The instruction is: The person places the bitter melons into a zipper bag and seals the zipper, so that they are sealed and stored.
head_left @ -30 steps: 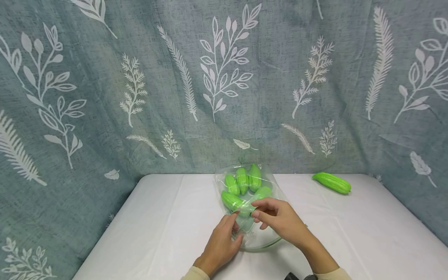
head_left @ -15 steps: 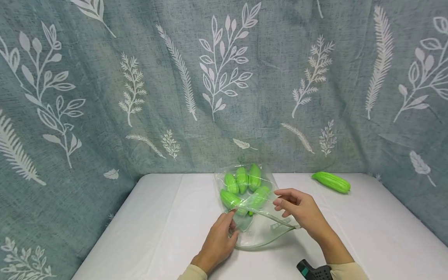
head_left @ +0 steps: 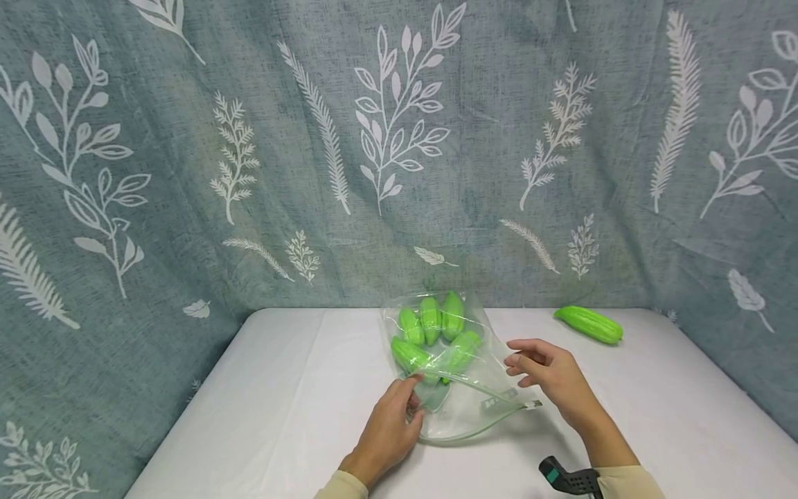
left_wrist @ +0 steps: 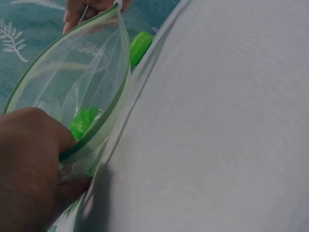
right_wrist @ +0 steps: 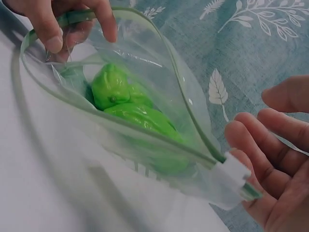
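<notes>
A clear slider zip bag lies on the table, its green-edged mouth spread towards me. Several ridged green cucumber-like vegetables are inside it. My left hand pinches the left part of the bag's rim; in the right wrist view one finger reaches inside the mouth. My right hand is at the right end of the mouth, fingers loosely bent and holding nothing. Close by its fingers sits the white slider, at the corner of the rim; whether a finger touches it I cannot tell.
Another green cucumber-like vegetable lies outside the bag at the back right of the white table. A grey-green leaf-patterned curtain hangs behind and at the sides. The right wrist wears a black strap device.
My right hand has moved right, away from the middle of the rim to the slider end. The bag's mouth has spread wider. My left hand has stayed at the left rim.
</notes>
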{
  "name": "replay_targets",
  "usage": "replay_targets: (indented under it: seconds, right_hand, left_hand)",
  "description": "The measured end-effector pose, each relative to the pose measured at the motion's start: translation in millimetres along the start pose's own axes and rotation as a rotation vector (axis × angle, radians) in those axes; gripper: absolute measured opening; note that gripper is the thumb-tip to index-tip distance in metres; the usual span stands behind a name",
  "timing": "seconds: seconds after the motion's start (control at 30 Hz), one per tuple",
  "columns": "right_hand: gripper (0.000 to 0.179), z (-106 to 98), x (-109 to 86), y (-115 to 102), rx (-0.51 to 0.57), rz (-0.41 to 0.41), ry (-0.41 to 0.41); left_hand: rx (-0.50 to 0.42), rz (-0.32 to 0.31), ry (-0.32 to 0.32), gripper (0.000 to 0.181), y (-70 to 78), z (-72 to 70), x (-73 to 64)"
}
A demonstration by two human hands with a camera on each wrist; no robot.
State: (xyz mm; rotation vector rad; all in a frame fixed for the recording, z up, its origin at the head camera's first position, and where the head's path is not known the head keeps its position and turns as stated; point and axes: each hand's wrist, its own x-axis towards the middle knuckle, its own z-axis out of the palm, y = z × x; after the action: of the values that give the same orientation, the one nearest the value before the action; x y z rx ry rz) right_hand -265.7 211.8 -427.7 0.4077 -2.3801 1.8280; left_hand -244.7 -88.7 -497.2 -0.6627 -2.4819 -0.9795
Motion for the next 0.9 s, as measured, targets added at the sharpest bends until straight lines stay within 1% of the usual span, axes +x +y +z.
replay_targets:
  seconds: [0.23,0.57,0.8,0.9]
  right_hand:
    - [0.041,-8,-1.3,8,-0.007,0.014,0.016]
    - [0.043,-24,-6.4,21,0.023,0.077,0.08]
    - [0.048,-32,-7.7,25,0.108,0.145,0.1]
    - [0.045,-34,-7.6,27,0.138,0.177,0.119]
  left_hand:
    - [-0.001,0.008,0.009,0.057,-0.9,0.4,0.0]
    - [-0.012,0.003,0.003,0.058,0.4,-0.4,-0.8]
    - [-0.005,0.003,0.002,0.058,-0.1,-0.7,-1.3]
    - [-0.005,0.008,0.0,0.058,-0.7,-1.4,-1.3]
